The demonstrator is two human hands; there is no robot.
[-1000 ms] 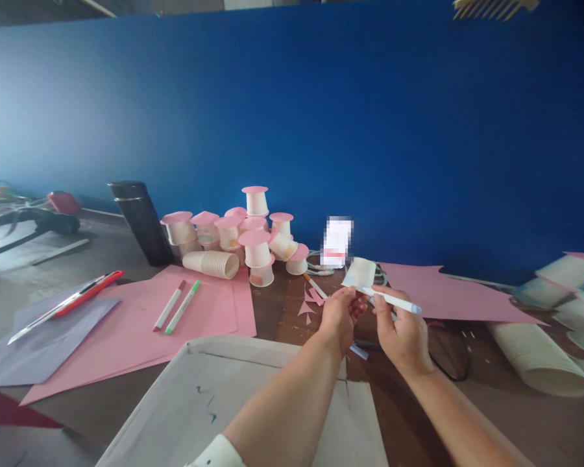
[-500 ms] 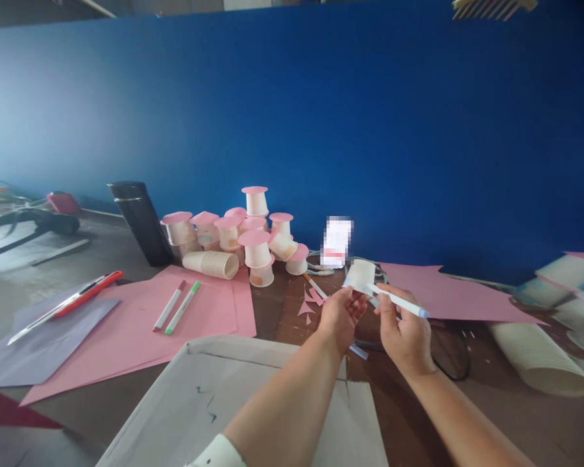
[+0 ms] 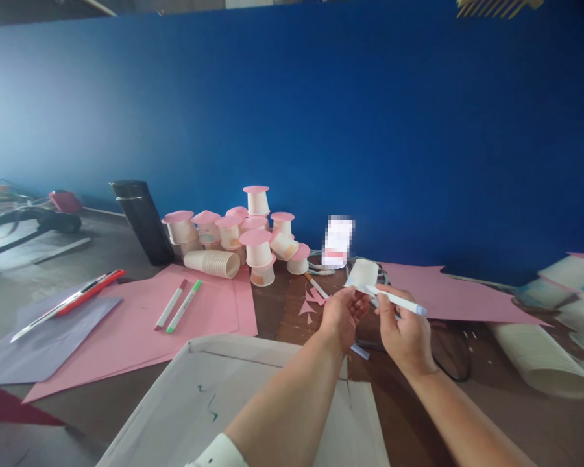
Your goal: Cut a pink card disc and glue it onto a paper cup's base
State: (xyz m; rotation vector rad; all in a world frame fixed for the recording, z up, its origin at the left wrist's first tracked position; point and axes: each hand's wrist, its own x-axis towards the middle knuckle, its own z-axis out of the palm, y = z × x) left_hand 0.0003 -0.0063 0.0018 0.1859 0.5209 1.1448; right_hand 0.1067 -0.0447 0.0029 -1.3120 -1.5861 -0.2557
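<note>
A white paper cup (image 3: 364,274) is held near the lower middle right by my left hand (image 3: 341,318), whose fingers curl round its lower side. Faint blue shows along the cup's lower left. My right hand (image 3: 409,334) grips a white marker (image 3: 400,302) with a pale blue end, its tip at the cup's side. A marker cap (image 3: 359,351) in pale blue lies on the table below my hands. Pink paper scraps (image 3: 309,305) and an orange-and-white pen (image 3: 316,285) rest just left of the cup.
Paper cups topped with pink discs (image 3: 256,250) stand stacked behind, beside a nested cup stack (image 3: 213,264). A black flask (image 3: 143,224), two markers (image 3: 178,308) on pink paper (image 3: 126,331), and a red cutter (image 3: 90,293) are left. A phone (image 3: 337,243) leans ahead; more cups (image 3: 545,360) lie right.
The marker tip has shifted slightly along the cup, which tilts a little differently. The whole view has moved very slightly; both hands keep their holds.
</note>
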